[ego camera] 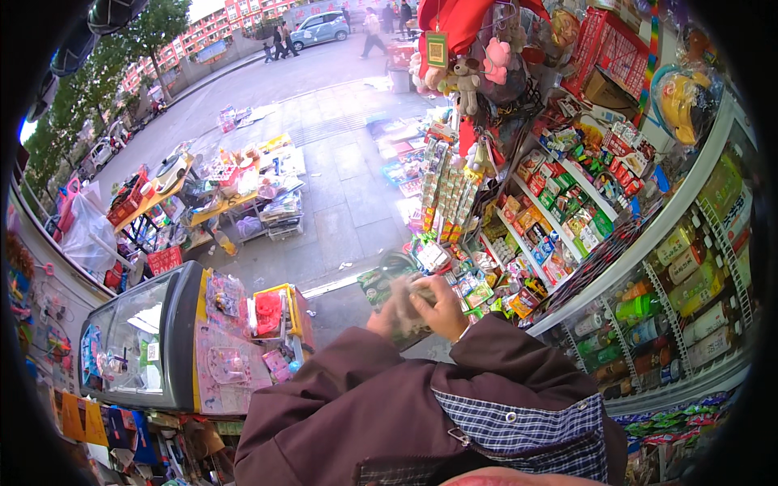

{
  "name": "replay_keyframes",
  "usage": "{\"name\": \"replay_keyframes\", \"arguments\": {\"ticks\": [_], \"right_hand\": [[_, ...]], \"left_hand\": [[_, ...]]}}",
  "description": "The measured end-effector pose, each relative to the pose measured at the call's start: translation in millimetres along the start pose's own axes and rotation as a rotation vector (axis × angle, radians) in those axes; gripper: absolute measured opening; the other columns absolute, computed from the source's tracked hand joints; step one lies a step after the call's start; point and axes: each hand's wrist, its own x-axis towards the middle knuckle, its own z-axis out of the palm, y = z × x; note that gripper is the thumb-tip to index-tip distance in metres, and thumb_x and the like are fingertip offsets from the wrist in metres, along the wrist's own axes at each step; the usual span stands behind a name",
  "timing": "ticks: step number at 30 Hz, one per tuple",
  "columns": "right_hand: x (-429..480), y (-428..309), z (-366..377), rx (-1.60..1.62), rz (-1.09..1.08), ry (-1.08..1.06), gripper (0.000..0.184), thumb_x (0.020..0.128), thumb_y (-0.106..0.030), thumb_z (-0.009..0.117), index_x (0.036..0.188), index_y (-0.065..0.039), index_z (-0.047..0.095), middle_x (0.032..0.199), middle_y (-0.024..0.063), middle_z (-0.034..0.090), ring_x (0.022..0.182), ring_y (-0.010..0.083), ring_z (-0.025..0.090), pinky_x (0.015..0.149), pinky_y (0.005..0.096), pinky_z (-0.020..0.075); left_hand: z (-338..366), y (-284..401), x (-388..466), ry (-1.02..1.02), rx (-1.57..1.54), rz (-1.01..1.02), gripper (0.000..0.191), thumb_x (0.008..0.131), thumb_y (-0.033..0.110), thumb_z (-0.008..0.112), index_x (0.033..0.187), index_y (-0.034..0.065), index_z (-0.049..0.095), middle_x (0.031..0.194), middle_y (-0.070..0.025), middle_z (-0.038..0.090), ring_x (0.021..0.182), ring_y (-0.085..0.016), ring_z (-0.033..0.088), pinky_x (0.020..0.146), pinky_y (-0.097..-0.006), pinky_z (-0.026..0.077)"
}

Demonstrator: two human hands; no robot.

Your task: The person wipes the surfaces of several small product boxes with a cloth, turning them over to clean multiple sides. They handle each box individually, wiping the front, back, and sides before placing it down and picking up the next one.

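In front of my chest, my right hand (445, 311) grips a greyish-tan, cloth-like bundle (403, 297), blurred by motion. My left hand (382, 318) meets the bundle from the left, its fingers blurred and mostly hidden. Just beyond the hands is a dark green patterned package (372, 287) with a dark rounded thing (396, 261) above it, too unclear to name. Packaged sweets (477, 291) lie close to the right of my right hand.
Tiered snack shelves (550, 209) and a glass-fronted drinks fridge (659, 304) stand to the right. A glass-topped chest freezer (130, 340) and a yellow crate (298, 313) are left. Outside, goods tables (228, 203) flank the paving. Plush toys (467, 85) hang overhead.
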Motion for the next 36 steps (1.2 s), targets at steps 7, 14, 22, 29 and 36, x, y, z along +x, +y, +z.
{"name": "replay_keyframes", "arguments": {"ticks": [7,14,22,29,36], "right_hand": [[-1.0,-8.0,16.6,-0.250,-0.208,-0.172,0.038,0.077,-0.016,0.066,0.113,-0.003,0.059,0.114,0.0159,0.058,0.109,0.0309,0.053,0.093,0.0404,0.0422],[-6.8,-1.3,36.6,-0.221,-0.228,-0.232,0.029,0.076,-0.007,0.063,0.105,-0.003,0.063,0.113,0.0145,0.061,0.106,0.0316,0.056,0.092,0.0414,0.0436],[-16.3,-23.6,56.3,0.025,-0.288,-0.402,0.024,0.079,-0.006,0.062,0.103,-0.004,0.063,0.105,0.0150,0.062,0.099,0.0314,0.059,0.092,0.0426,0.0443],[2.4,-29.7,54.5,0.526,0.243,-0.579,0.026,0.086,-0.008,0.057,0.112,-0.003,0.060,0.105,0.0087,0.063,0.101,0.0189,0.059,0.088,0.0327,0.0473],[47.8,-32.5,65.0,0.022,-0.151,-0.286,0.029,0.084,-0.011,0.057,0.112,-0.005,0.060,0.110,0.0135,0.061,0.102,0.0315,0.057,0.091,0.0392,0.0446]], "left_hand": [[-43.5,-2.0,2.7,0.044,0.062,-0.021,0.040,0.092,0.032,0.055,0.124,0.0076,0.051,0.113,-0.0092,0.060,0.098,-0.024,0.061,0.080,-0.0415,0.053],[-32.7,11.1,-6.1,0.095,-0.041,-0.005,0.041,0.095,0.039,0.048,0.119,0.0058,0.054,0.105,-0.0109,0.063,0.093,-0.024,0.063,0.079,-0.0401,0.053],[-92.6,30.4,-15.7,0.057,-0.128,0.064,0.036,0.094,0.035,0.054,0.113,0.0045,0.053,0.098,-0.0104,0.062,0.085,-0.023,0.063,0.071,-0.0379,0.054],[-78.3,62.9,-36.1,0.196,0.032,0.109,0.052,0.092,0.047,0.050,0.122,0.0047,0.049,0.108,-0.0144,0.061,0.095,-0.030,0.062,0.082,-0.0452,0.053],[-56.4,69.0,-35.5,0.181,0.267,0.111,0.041,0.086,0.018,0.066,0.121,0.0070,0.050,0.104,-0.0080,0.062,0.089,-0.021,0.063,0.078,-0.0348,0.053]]}}
